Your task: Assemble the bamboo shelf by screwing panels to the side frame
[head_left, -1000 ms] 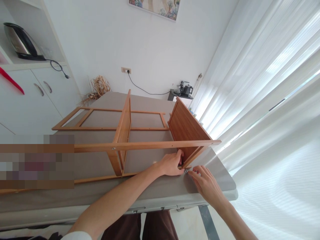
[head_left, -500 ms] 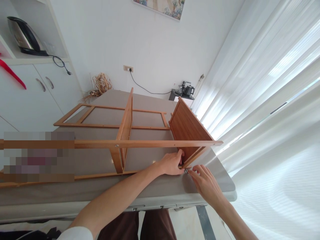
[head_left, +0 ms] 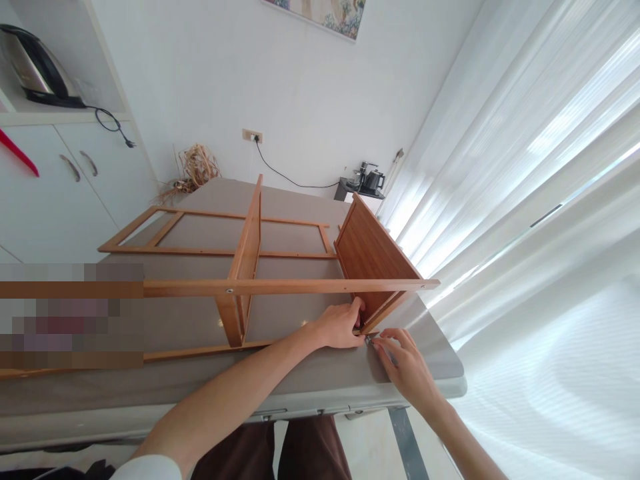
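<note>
A brown wooden shelf frame [head_left: 285, 287] lies on its side on the table, with an upright middle board [head_left: 246, 250] and a right-hand end board [head_left: 375, 243]. My left hand [head_left: 341, 327] is closed around the frame's lower right corner, where the end board meets the lower rail [head_left: 200, 353]; the palm hides part of the joint. Just right of it, my right hand [head_left: 406, 360] pinches a small shiny metal piece [head_left: 369, 339] against that corner. The piece is too small to name, and fingertips cover part of it.
The grey tabletop [head_left: 435, 343] has a rounded right corner beside white curtains [head_left: 540, 220]. Dried stalks [head_left: 197, 167] stand behind the table. A dark kettle [head_left: 374, 180] sits on a small stand at the back. Another kettle [head_left: 37, 67] rests in a cabinet at left.
The whole view has shifted slightly, so things appear a little further left. My right fingers have changed their bend slightly around the metal piece; my left hand keeps its hold.
</note>
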A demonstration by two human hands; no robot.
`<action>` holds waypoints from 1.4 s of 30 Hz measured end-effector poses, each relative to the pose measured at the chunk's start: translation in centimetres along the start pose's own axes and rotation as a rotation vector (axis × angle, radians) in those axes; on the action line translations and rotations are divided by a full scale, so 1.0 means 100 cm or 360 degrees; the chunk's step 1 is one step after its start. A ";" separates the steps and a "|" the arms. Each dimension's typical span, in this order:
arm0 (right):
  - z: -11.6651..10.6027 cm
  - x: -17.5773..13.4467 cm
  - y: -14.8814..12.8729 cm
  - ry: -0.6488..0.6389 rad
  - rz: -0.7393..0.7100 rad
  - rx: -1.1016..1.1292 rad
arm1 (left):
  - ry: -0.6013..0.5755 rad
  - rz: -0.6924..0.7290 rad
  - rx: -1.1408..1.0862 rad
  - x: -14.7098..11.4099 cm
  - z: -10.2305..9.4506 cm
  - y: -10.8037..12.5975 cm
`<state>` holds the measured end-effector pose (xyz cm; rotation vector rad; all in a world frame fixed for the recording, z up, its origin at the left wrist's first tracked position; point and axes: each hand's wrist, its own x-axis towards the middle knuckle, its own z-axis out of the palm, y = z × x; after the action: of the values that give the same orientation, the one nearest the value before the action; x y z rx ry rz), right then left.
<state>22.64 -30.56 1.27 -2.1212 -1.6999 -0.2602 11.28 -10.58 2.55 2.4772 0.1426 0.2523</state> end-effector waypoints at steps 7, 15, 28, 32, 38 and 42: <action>0.004 -0.006 -0.002 0.0078 -0.0052 0.0007 | 0.0002 -0.0011 0.0018 0.000 0.000 0.001; -0.004 -0.001 -0.005 -0.0077 -0.0223 -0.0261 | -0.0022 -0.0028 0.0018 0.000 -0.001 0.003; -0.014 0.002 -0.007 -0.0120 -0.0332 -0.0398 | -0.0038 -0.0027 0.0004 0.000 -0.004 0.004; -0.013 0.004 -0.009 -0.0109 -0.0321 -0.0434 | -0.0027 -0.0020 0.0002 0.000 -0.005 0.005; -0.013 0.005 -0.008 -0.0108 -0.0318 -0.0436 | -0.0042 -0.0055 0.0015 0.000 -0.003 0.004; -0.014 0.005 -0.009 -0.0121 -0.0307 -0.0442 | -0.0020 -0.0035 0.0000 0.000 -0.002 0.002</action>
<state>22.00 -30.57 2.85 -2.1810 -2.0181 -0.5036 11.29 -10.63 2.83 2.4751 0.1645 0.2276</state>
